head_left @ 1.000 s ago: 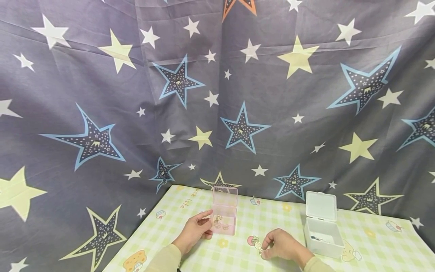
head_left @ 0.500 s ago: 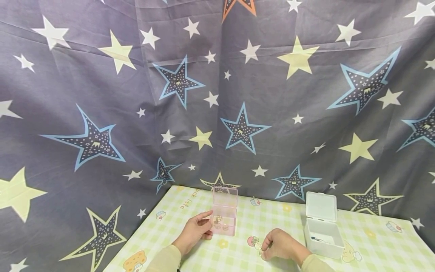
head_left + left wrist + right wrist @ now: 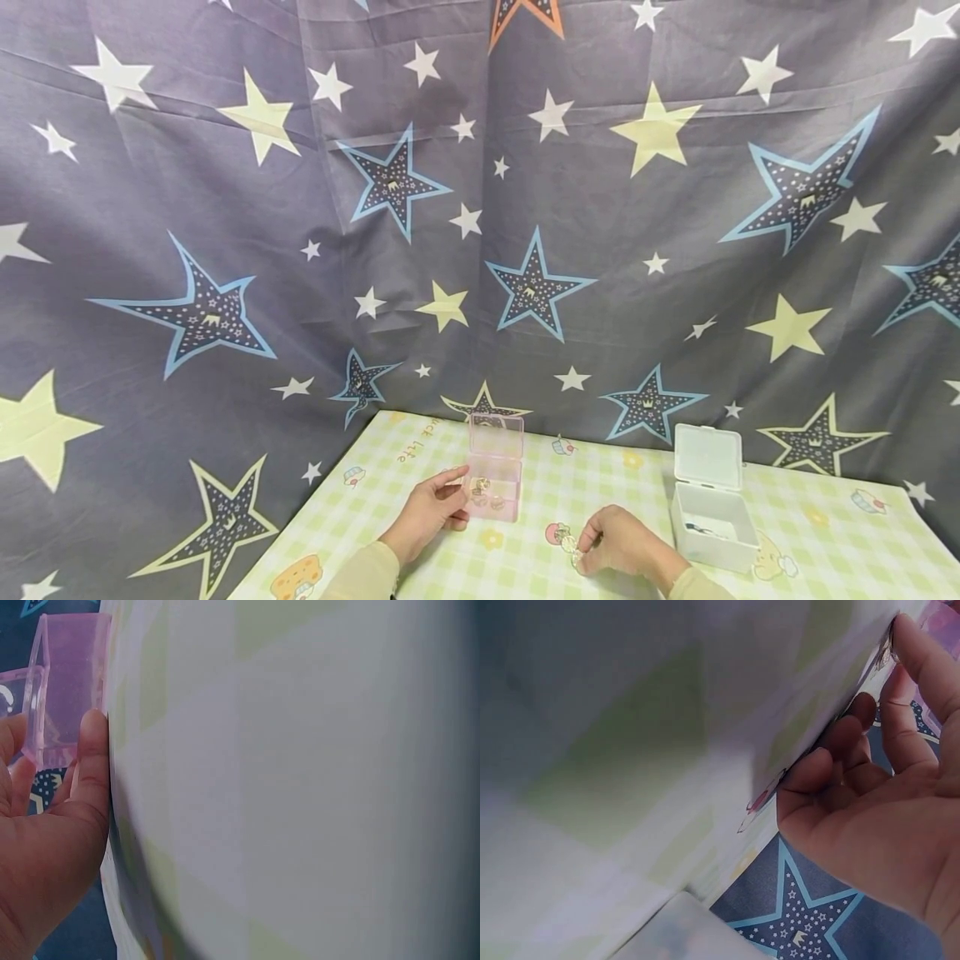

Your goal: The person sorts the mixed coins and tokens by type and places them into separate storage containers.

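Observation:
My left hand (image 3: 426, 510) holds the left side of a translucent pink plastic box (image 3: 512, 502). That box stands on the table with its lid raised, and several small shiny gold pieces (image 3: 482, 483) lie inside. In the left wrist view the thumb (image 3: 94, 746) lies along the box wall. My right hand (image 3: 618, 540) is low over the table, its thumb and index fingertips pinching at one of a few small round gold pieces (image 3: 567, 542). The right wrist view shows gold (image 3: 883, 658) at the thumb tip, with the other fingers curled near the cloth; exact kind too small to tell.
A white box (image 3: 716, 533) with its lid up stands right of my right hand, with a small dark-and-white item (image 3: 708, 529) inside. A green checked cloth (image 3: 615, 467) covers the table. Behind hangs a dark star-patterned curtain (image 3: 420, 267).

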